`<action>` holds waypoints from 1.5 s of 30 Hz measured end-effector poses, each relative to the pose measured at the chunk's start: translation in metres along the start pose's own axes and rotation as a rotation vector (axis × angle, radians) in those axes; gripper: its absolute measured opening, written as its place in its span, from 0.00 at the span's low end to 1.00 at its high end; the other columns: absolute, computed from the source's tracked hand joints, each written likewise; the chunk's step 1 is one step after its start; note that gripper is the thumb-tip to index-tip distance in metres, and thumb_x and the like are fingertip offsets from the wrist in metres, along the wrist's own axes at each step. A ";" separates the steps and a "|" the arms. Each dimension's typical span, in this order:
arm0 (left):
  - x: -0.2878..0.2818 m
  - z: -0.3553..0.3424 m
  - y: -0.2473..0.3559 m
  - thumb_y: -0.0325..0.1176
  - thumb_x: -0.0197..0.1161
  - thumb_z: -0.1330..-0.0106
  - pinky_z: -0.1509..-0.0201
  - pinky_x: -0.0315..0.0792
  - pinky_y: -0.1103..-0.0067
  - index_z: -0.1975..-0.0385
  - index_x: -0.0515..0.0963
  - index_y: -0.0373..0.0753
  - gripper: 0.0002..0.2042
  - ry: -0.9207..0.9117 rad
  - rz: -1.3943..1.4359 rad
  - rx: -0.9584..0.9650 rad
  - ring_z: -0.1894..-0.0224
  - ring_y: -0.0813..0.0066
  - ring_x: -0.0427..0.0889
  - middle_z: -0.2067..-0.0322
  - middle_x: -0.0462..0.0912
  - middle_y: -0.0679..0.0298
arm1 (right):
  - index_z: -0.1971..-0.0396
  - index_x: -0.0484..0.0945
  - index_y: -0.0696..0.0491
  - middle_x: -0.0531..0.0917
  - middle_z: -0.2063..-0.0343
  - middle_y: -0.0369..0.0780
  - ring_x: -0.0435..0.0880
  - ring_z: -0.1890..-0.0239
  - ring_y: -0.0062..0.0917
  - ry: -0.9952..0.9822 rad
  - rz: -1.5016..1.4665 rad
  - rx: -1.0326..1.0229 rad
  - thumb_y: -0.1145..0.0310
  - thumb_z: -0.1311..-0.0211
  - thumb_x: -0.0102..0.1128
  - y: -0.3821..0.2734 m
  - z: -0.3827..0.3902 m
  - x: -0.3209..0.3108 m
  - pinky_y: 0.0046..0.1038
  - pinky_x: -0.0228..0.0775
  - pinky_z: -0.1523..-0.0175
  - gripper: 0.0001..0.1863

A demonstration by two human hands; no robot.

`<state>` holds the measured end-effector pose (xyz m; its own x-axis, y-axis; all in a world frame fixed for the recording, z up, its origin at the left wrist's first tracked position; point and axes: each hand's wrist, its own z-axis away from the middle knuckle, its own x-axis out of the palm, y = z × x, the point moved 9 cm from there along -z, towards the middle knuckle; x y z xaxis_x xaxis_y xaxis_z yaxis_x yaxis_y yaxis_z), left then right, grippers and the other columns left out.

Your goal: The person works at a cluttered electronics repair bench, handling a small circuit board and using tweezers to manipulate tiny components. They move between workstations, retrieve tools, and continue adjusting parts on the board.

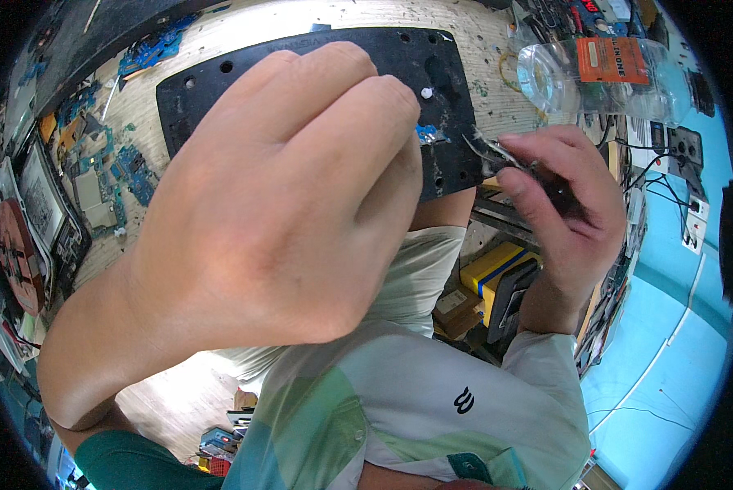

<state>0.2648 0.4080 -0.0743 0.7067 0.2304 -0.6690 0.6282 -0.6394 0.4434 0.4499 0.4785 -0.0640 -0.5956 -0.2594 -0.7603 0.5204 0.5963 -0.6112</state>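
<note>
My left hand (293, 196) is curled closed, large in the middle of the view; its fingertips and anything in them are hidden behind the knuckles. Under it lies a black work plate (264, 61) with round holes near its edge. On the plate, just right of the left hand, sit a small blue circuit board (429, 135) and a white bit (426, 93). At the plate's right edge my right hand (575, 192) pinches thin silvery strands (504, 153) between thumb and forefinger. A dark shape shows in its palm, too shaded to make out.
Several scrap circuit boards (134, 171) lie on the left of the wooden bench. A clear plastic bottle (546, 77) with an orange label lies at the back right. Black cables and a white socket (693, 224) are on the blue wall. Below the bench stands a yellow box (489, 265).
</note>
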 end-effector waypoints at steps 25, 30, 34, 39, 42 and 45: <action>0.002 0.000 0.000 0.20 0.68 0.67 0.61 0.81 0.65 0.62 0.84 0.17 0.25 0.089 -0.003 0.112 0.63 0.52 0.83 0.64 0.80 0.48 | 0.32 0.79 0.46 0.86 0.60 0.42 0.88 0.67 0.38 -0.433 0.639 -0.188 0.82 0.37 0.64 -0.032 -0.016 0.010 0.36 0.78 0.65 0.32; 0.004 0.002 0.001 0.20 0.69 0.64 0.61 0.81 0.65 0.62 0.84 0.17 0.24 0.050 -0.013 0.081 0.63 0.52 0.83 0.64 0.80 0.48 | 0.36 0.82 0.48 0.87 0.54 0.44 0.90 0.61 0.40 -0.388 0.609 -0.202 0.82 0.39 0.65 -0.026 -0.008 0.018 0.35 0.81 0.61 0.30; 0.005 0.002 0.000 0.20 0.70 0.63 0.59 0.81 0.66 0.61 0.84 0.17 0.23 0.056 -0.014 0.100 0.62 0.52 0.83 0.63 0.80 0.48 | 0.31 0.80 0.45 0.84 0.60 0.41 0.87 0.66 0.36 -0.440 0.672 -0.175 0.83 0.41 0.65 -0.026 -0.001 0.023 0.35 0.78 0.65 0.35; 0.005 0.002 0.001 0.20 0.70 0.63 0.59 0.81 0.66 0.60 0.84 0.18 0.24 0.057 -0.024 0.103 0.61 0.53 0.83 0.62 0.80 0.49 | 0.27 0.78 0.38 0.73 0.71 0.38 0.77 0.76 0.33 -0.523 0.828 -0.160 0.83 0.43 0.64 -0.030 -0.001 0.019 0.37 0.70 0.72 0.41; 0.005 0.001 0.002 0.20 0.70 0.64 0.59 0.81 0.65 0.60 0.84 0.18 0.24 0.045 -0.032 0.117 0.61 0.53 0.84 0.62 0.80 0.49 | 0.26 0.77 0.36 0.69 0.74 0.38 0.74 0.78 0.32 -0.518 0.918 -0.185 0.82 0.43 0.65 -0.033 0.000 0.014 0.37 0.67 0.73 0.42; 0.006 0.000 0.002 0.21 0.70 0.65 0.58 0.81 0.65 0.60 0.84 0.18 0.25 0.031 -0.049 0.130 0.61 0.53 0.84 0.62 0.80 0.50 | 0.26 0.77 0.36 0.68 0.75 0.38 0.73 0.78 0.32 -0.552 0.936 -0.198 0.81 0.43 0.65 -0.034 0.001 0.008 0.37 0.66 0.73 0.42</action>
<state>0.2709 0.4078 -0.0776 0.6870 0.2853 -0.6683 0.6165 -0.7156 0.3282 0.4281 0.4561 -0.0496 0.3637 0.0840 -0.9277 0.4862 0.8324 0.2660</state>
